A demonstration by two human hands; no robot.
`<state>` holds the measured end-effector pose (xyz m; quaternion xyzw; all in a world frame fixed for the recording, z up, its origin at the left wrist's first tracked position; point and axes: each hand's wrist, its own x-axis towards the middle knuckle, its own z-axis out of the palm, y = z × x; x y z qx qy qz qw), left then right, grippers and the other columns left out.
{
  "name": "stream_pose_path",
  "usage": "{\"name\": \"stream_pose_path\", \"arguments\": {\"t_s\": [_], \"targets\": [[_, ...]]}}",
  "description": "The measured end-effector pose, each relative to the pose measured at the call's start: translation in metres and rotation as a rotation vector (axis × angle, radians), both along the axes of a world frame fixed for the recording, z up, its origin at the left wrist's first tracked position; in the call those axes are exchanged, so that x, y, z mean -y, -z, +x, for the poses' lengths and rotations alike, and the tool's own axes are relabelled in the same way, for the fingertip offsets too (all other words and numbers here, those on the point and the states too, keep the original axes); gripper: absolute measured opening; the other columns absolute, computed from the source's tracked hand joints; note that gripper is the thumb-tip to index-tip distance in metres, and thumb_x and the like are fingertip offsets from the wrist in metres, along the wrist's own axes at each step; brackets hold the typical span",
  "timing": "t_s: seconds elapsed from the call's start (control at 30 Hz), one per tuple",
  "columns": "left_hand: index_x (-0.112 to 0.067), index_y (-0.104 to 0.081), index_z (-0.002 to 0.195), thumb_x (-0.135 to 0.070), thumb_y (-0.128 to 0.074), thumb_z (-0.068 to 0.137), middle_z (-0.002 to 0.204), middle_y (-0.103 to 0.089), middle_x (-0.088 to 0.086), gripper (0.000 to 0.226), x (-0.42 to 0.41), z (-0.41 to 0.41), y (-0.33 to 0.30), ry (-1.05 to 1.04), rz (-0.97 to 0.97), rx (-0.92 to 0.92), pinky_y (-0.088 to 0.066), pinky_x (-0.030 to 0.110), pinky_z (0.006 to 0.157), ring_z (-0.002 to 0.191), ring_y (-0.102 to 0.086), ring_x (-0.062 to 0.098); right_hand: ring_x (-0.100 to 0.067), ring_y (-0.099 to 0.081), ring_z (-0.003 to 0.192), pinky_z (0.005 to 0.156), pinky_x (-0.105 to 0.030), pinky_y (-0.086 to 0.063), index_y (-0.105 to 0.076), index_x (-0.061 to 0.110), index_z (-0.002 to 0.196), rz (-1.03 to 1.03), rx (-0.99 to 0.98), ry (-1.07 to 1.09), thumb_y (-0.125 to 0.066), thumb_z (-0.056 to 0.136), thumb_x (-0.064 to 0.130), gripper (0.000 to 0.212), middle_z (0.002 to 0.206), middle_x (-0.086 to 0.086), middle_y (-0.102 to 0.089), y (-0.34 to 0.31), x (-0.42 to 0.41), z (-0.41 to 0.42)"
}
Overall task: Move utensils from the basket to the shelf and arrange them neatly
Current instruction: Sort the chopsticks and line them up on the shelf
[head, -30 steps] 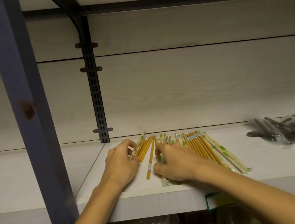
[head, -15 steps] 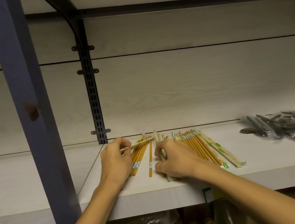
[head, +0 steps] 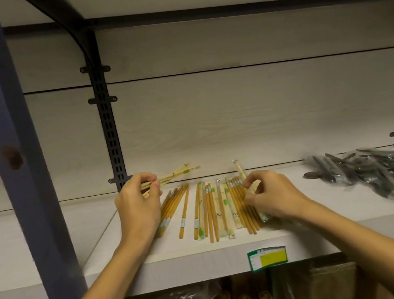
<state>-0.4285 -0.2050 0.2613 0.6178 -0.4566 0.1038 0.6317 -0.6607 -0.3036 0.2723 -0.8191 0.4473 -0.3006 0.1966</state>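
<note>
The white shelf (head: 327,222) spans the view, a blue post (head: 6,150) rising at 9 o'clock and a black slotted upright (head: 110,136) against the back panel. At 3 o'clock on the shelf lies a heap of dark wrapped spoons (head: 381,171). Near the middle, a row of chopsticks (head: 209,211), some bare brown and some in pale wrappers, lies roughly side by side, pointing toward 12 o'clock. The left hand (head: 138,208), at 10 o'clock of the row, pinches a few pale wrapped chopsticks (head: 174,175) lifted clear of the shelf, tips pointing toward 2 o'clock. The right hand (head: 273,194), at the row's 3 o'clock edge, curls its fingers around one wrapped pair (head: 241,172). A green-and-yellow label (head: 268,257) sticks on the shelf's front edge.
</note>
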Motion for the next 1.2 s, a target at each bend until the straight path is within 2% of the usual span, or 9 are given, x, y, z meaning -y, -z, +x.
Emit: {"name": "stream_pose_path", "arguments": {"t_s": [0.17, 0.23, 0.4, 0.53, 0.67, 0.77, 0.83, 1.0, 1.2], "targets": [[-0.018, -0.065, 0.09, -0.01, -0.063, 0.09, 0.088, -0.067, -0.003, 0.008, 0.032, -0.045, -0.004, 0.087, 0.004, 0.05, -0.054, 0.033, 0.078, 0.082, -0.066, 0.016, -0.015, -0.066, 0.071, 0.066, -0.029, -0.052, -0.063, 0.023, 0.106, 0.0, 0.037, 0.084, -0.068, 0.082, 0.026, 0.024, 0.079, 0.0, -0.069, -0.002, 0.026, -0.055], [-0.017, -0.066, 0.09, -0.008, -0.063, 0.089, 0.09, -0.066, -0.002, 0.009, 0.047, -0.072, -0.004, 0.121, 0.022, 0.148, -0.051, 0.025, 0.078, 0.083, -0.063, 0.013, -0.015, -0.067, 0.073, 0.072, -0.031, -0.054, -0.064, 0.022, 0.11, 0.022, 0.009, 0.082, -0.067, 0.084, 0.025, 0.026, 0.078, -0.001, -0.071, -0.001, 0.036, -0.074], [-0.011, -0.067, 0.093, -0.002, -0.059, 0.089, 0.092, -0.063, -0.001, 0.013, 0.077, -0.129, 0.0, 0.195, 0.085, 0.399, -0.042, 0.019, 0.078, 0.087, -0.055, 0.011, -0.009, -0.065, 0.09, 0.083, -0.027, -0.052, -0.061, 0.029, 0.12, 0.089, -0.059, -0.057, -0.061, 0.091, 0.042, 0.033, 0.1, 0.005, -0.07, 0.004, 0.048, -0.107], [-0.009, -0.064, 0.096, -0.002, -0.055, 0.091, 0.097, -0.059, 0.004, 0.013, 0.096, -0.156, 0.001, 0.259, 0.176, 0.547, -0.034, 0.016, 0.077, 0.088, -0.051, 0.014, -0.008, -0.062, 0.093, 0.085, -0.025, -0.049, -0.064, 0.027, 0.119, -0.032, -0.089, -0.057, -0.059, 0.091, 0.044, 0.033, 0.103, 0.007, -0.069, 0.005, 0.063, -0.123], [-0.012, -0.066, 0.104, -0.019, -0.056, 0.092, 0.103, -0.062, 0.004, 0.016, 0.103, -0.18, 0.004, 0.366, 0.354, 0.655, -0.036, 0.02, 0.08, 0.096, -0.055, 0.018, -0.009, -0.064, 0.09, 0.086, -0.026, -0.05, -0.064, 0.027, 0.115, -0.068, -0.098, -0.096, -0.061, 0.091, 0.038, 0.027, 0.098, 0.007, -0.07, 0.004, 0.078, -0.132], [-0.026, -0.06, 0.123, -0.051, -0.055, 0.088, 0.112, -0.063, -0.005, 0.043, 0.1, -0.192, 0.007, 0.48, 0.596, 0.67, -0.041, 0.02, 0.083, 0.098, -0.054, 0.007, -0.008, -0.065, 0.088, 0.083, -0.024, -0.05, -0.066, 0.025, 0.113, -0.086, -0.096, -0.128, -0.061, 0.09, 0.033, 0.025, 0.095, 0.006, -0.071, 0.005, 0.09, -0.133], [-0.033, -0.056, 0.126, -0.059, -0.052, 0.086, 0.116, -0.062, -0.01, 0.048, 0.098, -0.194, 0.006, 0.533, 0.627, 0.632, -0.046, 0.021, 0.086, 0.101, -0.056, 0.003, -0.009, -0.065, 0.088, 0.081, -0.023, -0.048, -0.067, 0.024, 0.111, -0.099, -0.089, -0.139, -0.06, 0.091, 0.032, 0.023, 0.095, 0.006, -0.071, 0.004, 0.097, -0.131], [-0.032, -0.06, 0.121, -0.053, -0.052, 0.089, 0.119, -0.063, -0.014, 0.038, 0.086, -0.173, -0.002, 0.432, 0.584, 0.594, -0.048, 0.025, 0.092, 0.106, -0.056, -0.001, -0.012, -0.063, 0.08, 0.077, -0.026, -0.049, -0.067, 0.023, 0.103, -0.141, -0.032, -0.208, -0.06, 0.09, 0.027, 0.015, 0.087, 0.007, -0.069, -0.005, 0.102, -0.109], [-0.029, -0.063, 0.119, -0.042, -0.053, 0.094, 0.118, -0.064, -0.008, 0.03, 0.047, -0.108, -0.009, 0.17, 0.677, 0.597, -0.049, 0.037, 0.091, 0.106, -0.057, 0.008, -0.01, -0.061, 0.08, 0.075, -0.028, -0.048, -0.067, 0.022, 0.107, -0.194, -0.076, -0.369, -0.058, 0.091, 0.028, 0.019, 0.091, 0.006, -0.069, -0.008, 0.08, -0.064]]}}
